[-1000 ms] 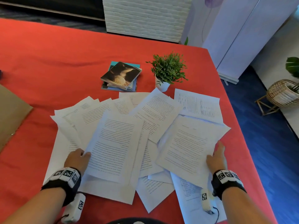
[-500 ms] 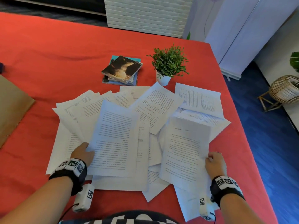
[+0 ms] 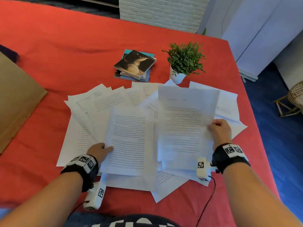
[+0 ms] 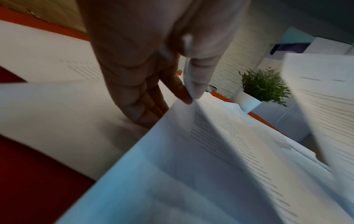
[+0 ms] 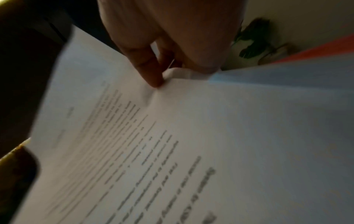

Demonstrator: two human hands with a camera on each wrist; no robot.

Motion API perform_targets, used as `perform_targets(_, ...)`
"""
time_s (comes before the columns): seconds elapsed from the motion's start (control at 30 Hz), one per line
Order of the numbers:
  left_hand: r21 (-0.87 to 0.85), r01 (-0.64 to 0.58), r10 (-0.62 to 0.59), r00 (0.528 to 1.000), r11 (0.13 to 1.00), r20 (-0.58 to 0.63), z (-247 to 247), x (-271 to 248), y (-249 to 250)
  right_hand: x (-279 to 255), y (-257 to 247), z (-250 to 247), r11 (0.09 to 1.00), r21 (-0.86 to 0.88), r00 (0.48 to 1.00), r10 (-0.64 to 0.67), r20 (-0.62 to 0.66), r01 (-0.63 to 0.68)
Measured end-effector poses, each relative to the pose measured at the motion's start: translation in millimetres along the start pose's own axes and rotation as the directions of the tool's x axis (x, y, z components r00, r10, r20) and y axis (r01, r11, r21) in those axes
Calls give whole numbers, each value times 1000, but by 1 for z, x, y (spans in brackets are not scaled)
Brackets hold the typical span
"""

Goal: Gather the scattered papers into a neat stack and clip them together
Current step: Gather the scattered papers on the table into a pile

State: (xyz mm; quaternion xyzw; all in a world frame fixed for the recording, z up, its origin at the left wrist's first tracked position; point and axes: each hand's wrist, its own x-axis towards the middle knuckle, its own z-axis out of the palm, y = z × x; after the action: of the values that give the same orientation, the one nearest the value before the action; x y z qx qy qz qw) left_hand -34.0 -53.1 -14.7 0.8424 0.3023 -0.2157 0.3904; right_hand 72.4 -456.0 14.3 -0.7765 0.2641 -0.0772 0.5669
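Observation:
Several printed white sheets (image 3: 100,104) lie scattered and overlapping on the red tablecloth (image 3: 49,54). My left hand (image 3: 100,150) pinches the left edge of one printed sheet (image 3: 129,140) (image 4: 220,151) between thumb and fingers, lifting that edge off the pile. My right hand (image 3: 219,130) (image 5: 164,71) pinches the right edge of another sheet (image 3: 185,122) (image 5: 172,151), held raised and tilted above the pile. No clip is visible in any view.
A small stack of books (image 3: 135,65) and a potted green plant (image 3: 183,63) stand just beyond the papers. A brown cardboard piece (image 3: 14,99) lies at the left. The table's right edge drops to blue floor (image 3: 278,145), with a wicker stand (image 3: 295,97) there.
My right hand has lifted its sheet up off the pile and turned it upright. My left hand has pulled its sheet toward the middle, its edge now raised.

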Motion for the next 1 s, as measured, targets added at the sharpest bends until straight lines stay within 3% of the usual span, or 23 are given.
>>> perform_targets(0.07, 54, -23, 21, 999, 998, 37, 6, 0, 0, 7, -3, 27, 997, 19, 997, 71, 29, -72)
perform_targets(0.13, 83, -33, 33, 999, 996, 1, 7, -2, 1, 15, -3, 51, 987, 51, 988, 147, 46, -150)
perform_targets(0.17, 42, -28, 30, 999, 999, -43, 6, -4, 0, 17, -3, 61, 985, 22, 983, 170, 64, -172)
perform_targets(0.27, -193, -41, 2, 980, 980, -200, -7, -6, -8, 19, -7, 83, 947, -272, 973, 205, 109, -169)
perform_targets(0.4, -311, -38, -77, 933, 950, -351, -30, 5, -28, 21, -10, 106, 876, -445, 955, 267, 130, -184)
perform_targets(0.53, -498, 2, -168, 942, 867, -290, -37, 20, -27, 17, -9, 124, 850, -498, 952, 274, 139, -172)
perform_targets(0.67, -352, 75, -159, 964, 933, -215, -31, 34, -12, 8, 1, 121, 886, -446, 965, 214, 149, -128)
perform_targets(0.87, -179, 78, -122, 960, 981, -251, -34, 45, 3, -7, 17, 77, 969, -182, 986, 168, -25, -169)
perform_targets(1.0, -200, 50, -119, 929, 978, -351, -34, 45, 3, -7, 36, 34, 888, -428, 983, 186, -3, -169)
